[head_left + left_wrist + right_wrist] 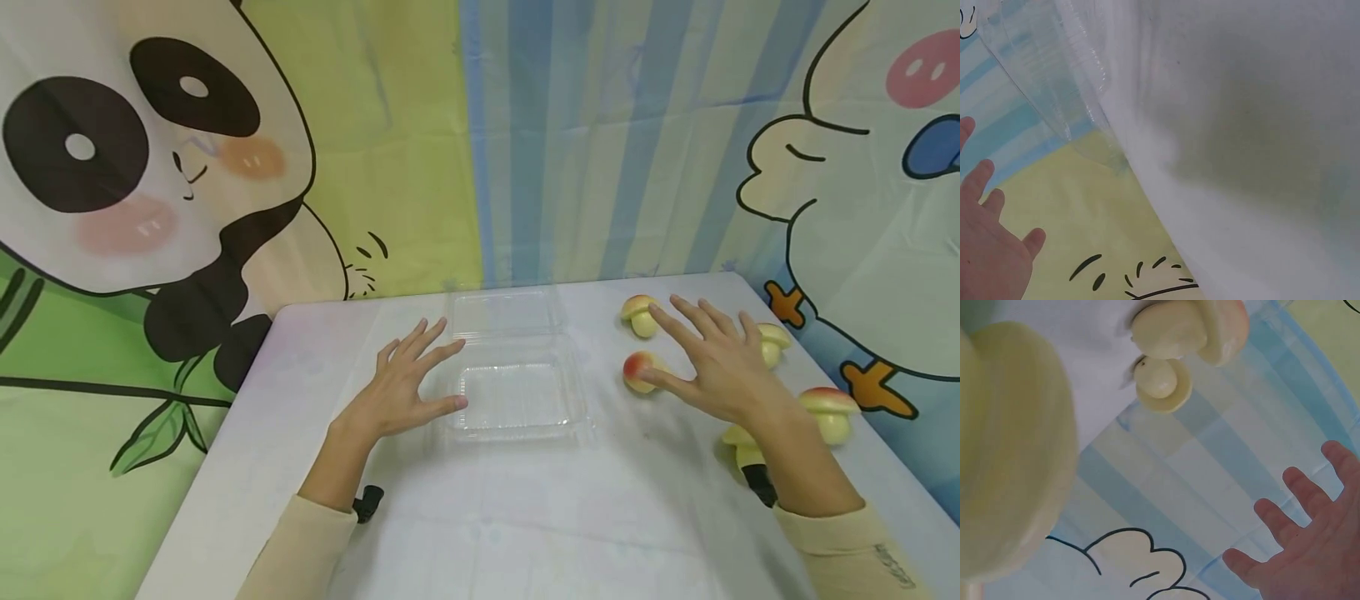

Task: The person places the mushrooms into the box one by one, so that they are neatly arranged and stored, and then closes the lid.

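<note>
A clear plastic clamshell box (517, 396) lies on the table with its lid (504, 313) folded back toward the wall. My left hand (408, 383) hovers at the box's left side, fingers spread, holding nothing. Over the right part of the table, my right hand (723, 367) is spread too, with nothing in it. Nearest to its thumb is a red-capped toy mushroom (639, 372); another mushroom (640, 316) stands behind that one. In the right wrist view, a large pale mushroom (1016, 450) fills the left side, and two mushrooms sit farther off.
More toy mushrooms stand along the table's right side: a pale one (774, 343), a red-topped one (831, 414) and one (742, 446) partly behind the right wrist. A cartoon-printed cloth (390, 150) hangs behind the white table (525, 533).
</note>
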`<state>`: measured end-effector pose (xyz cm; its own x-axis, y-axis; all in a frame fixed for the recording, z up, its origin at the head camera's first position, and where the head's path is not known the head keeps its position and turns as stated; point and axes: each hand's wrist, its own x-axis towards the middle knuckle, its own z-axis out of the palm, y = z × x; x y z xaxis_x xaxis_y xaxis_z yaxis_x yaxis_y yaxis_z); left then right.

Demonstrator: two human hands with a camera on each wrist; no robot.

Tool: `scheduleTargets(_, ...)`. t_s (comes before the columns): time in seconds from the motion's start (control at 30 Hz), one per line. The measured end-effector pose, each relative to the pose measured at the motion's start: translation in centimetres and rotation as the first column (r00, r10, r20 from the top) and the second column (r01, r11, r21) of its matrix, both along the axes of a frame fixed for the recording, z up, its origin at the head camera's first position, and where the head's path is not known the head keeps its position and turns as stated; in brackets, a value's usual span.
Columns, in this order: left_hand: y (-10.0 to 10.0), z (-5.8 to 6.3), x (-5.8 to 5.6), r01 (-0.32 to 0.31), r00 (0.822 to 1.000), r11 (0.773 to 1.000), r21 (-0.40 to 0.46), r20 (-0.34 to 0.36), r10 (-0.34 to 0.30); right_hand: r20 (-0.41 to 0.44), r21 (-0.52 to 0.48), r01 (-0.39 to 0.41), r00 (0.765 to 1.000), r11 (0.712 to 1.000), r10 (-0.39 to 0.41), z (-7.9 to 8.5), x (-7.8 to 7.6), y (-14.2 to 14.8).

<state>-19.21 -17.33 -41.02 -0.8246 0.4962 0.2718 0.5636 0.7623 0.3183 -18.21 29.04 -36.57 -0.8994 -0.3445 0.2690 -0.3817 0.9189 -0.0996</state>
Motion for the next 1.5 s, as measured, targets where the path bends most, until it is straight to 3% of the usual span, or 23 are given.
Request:
scheduleTargets(0.63,-0.4,-1.8,0.6,0.011,1.0,1.0,0.026,0.014,-0.012,0.005,-0.007,0.015,1.0,1.0,-0.015,-1.4,1.2,2.6)
scheduleTargets(0.83,-0.4,-2.1,0.8,0.021,0.999,0.999,0.038,0.024,-0.022,0.057,-0.006,0.058,0.997,0.998,-0.057,-1.9,1.8,3.2)
scheduleTargets(1.23,-1.0,-2.7,1.5,-0.032,0.991,0.991,0.132,0.133,0.015,0.051,0.002,0.036,0.998,0.999,-0.036,-3.4,2.6,4.8)
scheduleTargets(1.5,-1.1,-2.8,1.3,-0.017,0.991,0.987,0.16,0.131,-0.005,0.103,0.002,0.075,0.992,0.997,-0.075,-3.9,3.3,5.9)
